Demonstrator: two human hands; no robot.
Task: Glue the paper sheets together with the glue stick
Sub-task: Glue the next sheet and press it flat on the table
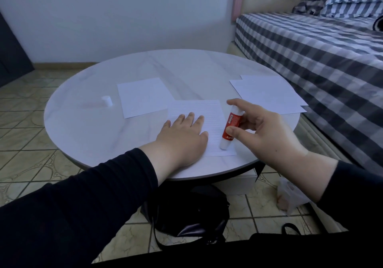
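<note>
Leftmost, a small white cap [107, 101] lies on the round desk [87, 135], well apart from its glue stick. Beside it, a loose paper sheet [143, 96]. Left hand [183, 138] spread flat, fingers released, pinning a lined sheet [209, 112] near the front edge; thin, light, likely to slide or crease unless held so. Right hand [267, 132] grasps the glue stick [231, 128] by its red barrel, white end down on the lined sheet. Stick looks light, rigid, smooth; mid-barrel seems the sound hold. Further right, stacked sheets [269, 94]. Glue level inside the tube cannot be told.
</note>
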